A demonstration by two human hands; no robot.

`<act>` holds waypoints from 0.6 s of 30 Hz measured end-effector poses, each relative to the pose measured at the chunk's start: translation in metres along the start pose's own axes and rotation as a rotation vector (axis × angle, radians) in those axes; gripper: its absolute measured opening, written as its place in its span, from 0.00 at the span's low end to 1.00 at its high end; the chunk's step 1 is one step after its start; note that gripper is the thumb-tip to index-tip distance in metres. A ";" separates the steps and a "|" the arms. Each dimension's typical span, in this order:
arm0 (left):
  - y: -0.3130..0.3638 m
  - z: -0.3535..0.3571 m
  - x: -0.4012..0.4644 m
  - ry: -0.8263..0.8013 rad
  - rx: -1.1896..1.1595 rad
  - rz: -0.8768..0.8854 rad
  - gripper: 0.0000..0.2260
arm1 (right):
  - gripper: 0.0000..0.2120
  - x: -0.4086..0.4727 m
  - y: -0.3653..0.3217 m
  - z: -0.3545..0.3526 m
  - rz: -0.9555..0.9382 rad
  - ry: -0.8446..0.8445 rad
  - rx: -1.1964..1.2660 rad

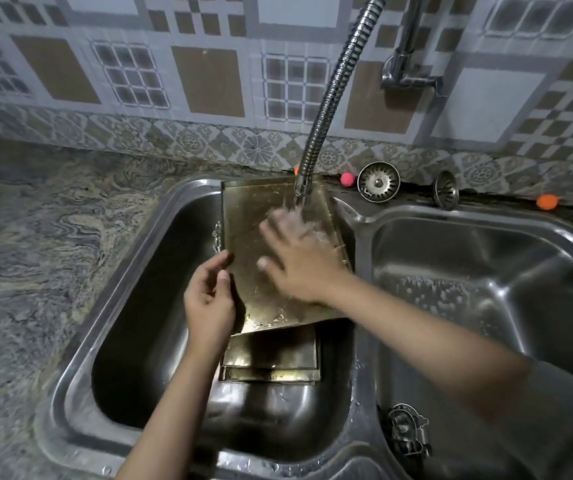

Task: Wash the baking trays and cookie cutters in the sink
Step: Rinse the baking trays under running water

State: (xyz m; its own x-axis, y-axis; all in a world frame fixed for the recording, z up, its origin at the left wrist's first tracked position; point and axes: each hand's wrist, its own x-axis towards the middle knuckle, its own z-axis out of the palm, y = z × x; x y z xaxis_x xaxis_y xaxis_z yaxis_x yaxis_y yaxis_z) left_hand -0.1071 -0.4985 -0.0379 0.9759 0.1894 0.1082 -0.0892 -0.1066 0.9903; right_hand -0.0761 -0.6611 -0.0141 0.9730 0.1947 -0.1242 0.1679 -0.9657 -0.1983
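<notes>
Under the flexible faucet [330, 98], a baking tray [260, 220] leans tilted in the left sink basin [139, 306]. The left hand [208, 299] pinches its left edge; the right hand [298, 261], fingers spread flat, rubs it. Judged best: steady grip, rubbing throughout the stream.

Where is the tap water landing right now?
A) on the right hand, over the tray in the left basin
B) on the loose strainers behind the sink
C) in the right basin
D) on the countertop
A: the stream from the flexible faucet hits the right hand, which lies flat on the top baking tray in the left basin; the left hand grips the tray's edge.
</notes>
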 end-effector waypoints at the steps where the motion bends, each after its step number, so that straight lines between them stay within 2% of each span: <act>1: 0.003 0.003 -0.005 -0.053 0.010 0.018 0.13 | 0.33 0.009 0.010 -0.009 0.159 -0.003 0.000; 2: 0.006 0.009 -0.010 -0.097 0.024 0.036 0.13 | 0.33 0.017 0.015 -0.015 0.285 0.004 -0.002; 3: 0.008 0.015 -0.014 -0.117 0.026 0.047 0.13 | 0.33 0.020 0.012 -0.019 0.334 0.013 -0.004; 4: 0.009 0.021 -0.015 -0.113 0.013 0.039 0.13 | 0.32 0.018 0.004 -0.017 0.284 0.028 0.004; 7: 0.004 0.022 -0.003 -0.043 -0.032 -0.025 0.13 | 0.30 -0.015 -0.019 -0.002 -0.096 -0.014 0.055; 8: 0.002 0.017 0.000 -0.035 -0.021 -0.038 0.13 | 0.30 -0.023 -0.012 0.002 -0.138 -0.047 0.018; 9: 0.001 0.013 0.000 -0.043 -0.003 -0.041 0.13 | 0.30 -0.022 -0.002 0.001 -0.102 -0.057 -0.026; 12: 0.006 0.018 -0.010 -0.152 0.025 -0.023 0.14 | 0.32 0.005 0.024 -0.015 0.310 -0.023 -0.016; 13: 0.008 0.024 -0.013 -0.176 0.029 -0.012 0.14 | 0.33 0.010 0.022 -0.019 0.374 -0.018 0.014; 14: 0.009 0.029 -0.014 -0.171 0.018 -0.012 0.14 | 0.32 0.009 0.014 -0.017 0.330 -0.015 0.030; 17: 0.006 0.029 -0.002 -0.069 -0.036 -0.070 0.14 | 0.28 -0.023 -0.011 -0.005 -0.067 -0.069 0.040; 18: 0.004 0.024 0.001 -0.056 -0.027 -0.081 0.14 | 0.28 -0.033 -0.006 -0.002 -0.129 -0.100 0.006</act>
State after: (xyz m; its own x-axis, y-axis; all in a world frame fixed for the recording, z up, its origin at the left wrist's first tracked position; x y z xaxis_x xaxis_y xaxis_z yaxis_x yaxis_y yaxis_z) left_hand -0.1014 -0.5223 -0.0358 0.9896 0.1417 0.0238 -0.0144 -0.0669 0.9977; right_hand -0.1092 -0.6621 -0.0069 0.9226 0.3333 -0.1940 0.2891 -0.9307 -0.2242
